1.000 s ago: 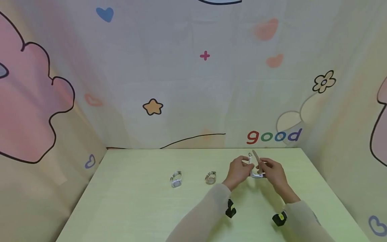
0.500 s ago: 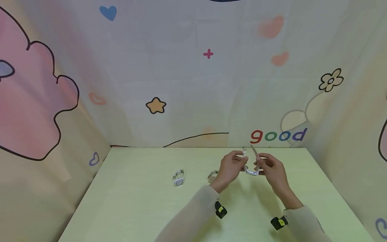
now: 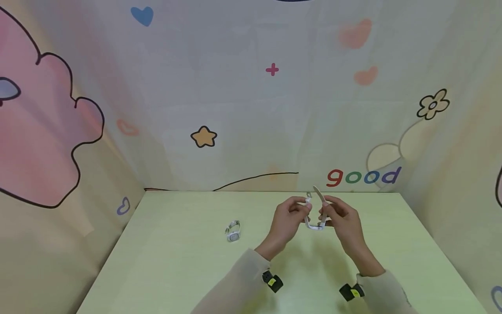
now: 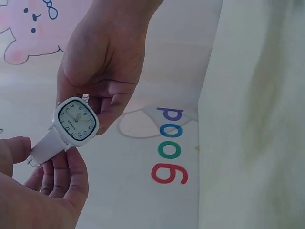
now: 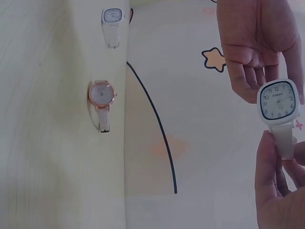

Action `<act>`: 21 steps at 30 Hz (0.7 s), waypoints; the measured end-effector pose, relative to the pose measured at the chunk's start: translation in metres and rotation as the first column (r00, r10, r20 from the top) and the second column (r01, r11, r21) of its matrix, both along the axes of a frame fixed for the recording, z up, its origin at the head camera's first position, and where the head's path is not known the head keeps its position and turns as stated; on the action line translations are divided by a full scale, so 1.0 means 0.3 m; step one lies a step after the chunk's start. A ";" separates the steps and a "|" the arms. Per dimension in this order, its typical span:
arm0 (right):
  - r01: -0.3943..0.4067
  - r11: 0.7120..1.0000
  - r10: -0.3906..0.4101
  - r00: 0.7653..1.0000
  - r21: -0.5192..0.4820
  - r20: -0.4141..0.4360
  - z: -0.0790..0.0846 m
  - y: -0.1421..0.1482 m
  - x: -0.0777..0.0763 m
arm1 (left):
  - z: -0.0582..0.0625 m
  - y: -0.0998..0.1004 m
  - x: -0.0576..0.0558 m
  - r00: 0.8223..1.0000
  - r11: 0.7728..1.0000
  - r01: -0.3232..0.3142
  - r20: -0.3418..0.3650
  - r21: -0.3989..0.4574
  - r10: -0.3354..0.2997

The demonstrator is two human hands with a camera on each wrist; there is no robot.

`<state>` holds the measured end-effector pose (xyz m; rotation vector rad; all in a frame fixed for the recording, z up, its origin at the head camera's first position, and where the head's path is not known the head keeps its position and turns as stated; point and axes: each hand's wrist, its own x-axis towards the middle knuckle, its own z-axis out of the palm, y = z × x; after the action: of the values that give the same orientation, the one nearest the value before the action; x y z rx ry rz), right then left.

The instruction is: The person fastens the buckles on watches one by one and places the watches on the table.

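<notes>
A white wristwatch is held up off the table, over its far part and right of the middle, with its strap unfastened in an open U. The left hand pinches the strap half with the buckle between thumb and fingers; the right hand pinches the longer half, whose free tail rises past the fingers. The two strap ends stand apart. The watch's case hangs between the hands, its rounded-square, dark-ringed dial facing the wrist cameras. A second white wristwatch lies on the table left of the middle, nearer the far edge than the near one. In the right wrist view a rose-gold-cased watch with a pale strap lies to its right. Behind the far edge hangs a cartoon-printed backdrop bearing the word "good".
</notes>
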<state>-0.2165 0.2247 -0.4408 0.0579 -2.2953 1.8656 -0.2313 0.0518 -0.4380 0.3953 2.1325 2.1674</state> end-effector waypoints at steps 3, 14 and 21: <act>-0.029 0.999 0.028 0.999 -0.019 -0.029 0.010 -0.026 0.013 | 0.002 -0.032 0.018 0.998 0.999 -0.016 -0.062 -0.035 0.014; -0.086 0.993 0.079 0.994 -0.086 -0.076 0.045 -0.105 0.044 | 0.036 -0.125 0.075 0.994 0.998 -0.049 -0.100 -0.039 0.044; -0.120 0.988 0.112 0.991 -0.096 -0.077 0.049 -0.156 0.050 | 0.052 -0.194 0.101 0.992 0.998 -0.065 -0.108 0.006 0.065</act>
<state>-0.2015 0.1778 -0.4262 0.2451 -2.1914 1.9976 -0.2009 -0.0063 -0.4225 0.4607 2.2293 2.2319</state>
